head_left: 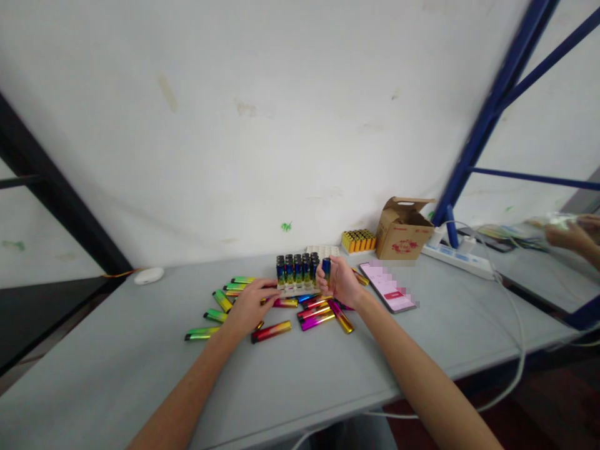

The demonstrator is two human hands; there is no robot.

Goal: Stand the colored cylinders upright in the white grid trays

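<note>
My right hand [338, 281] is closed on a dark blue lighter [326, 269], held upright at the right end of a white tray [293, 290] filled with several blue lighters standing in rows. My left hand [250, 303] rests on the grey table [140, 375] over scattered loose lighters, its fingers curled down on one; which one I cannot make out. Green-yellow lighters [220, 300] lie to its left. Red, pink and gold lighters [316, 319] lie between my two hands.
A phone [388, 286] with a lit pink screen lies right of my right hand. Behind it stand an open cardboard box [404, 230], a tray of yellow lighters [359, 240] and a power strip [462, 259]. Another person's hand [569, 236] is at far right. A white oval object [149, 275] lies far left.
</note>
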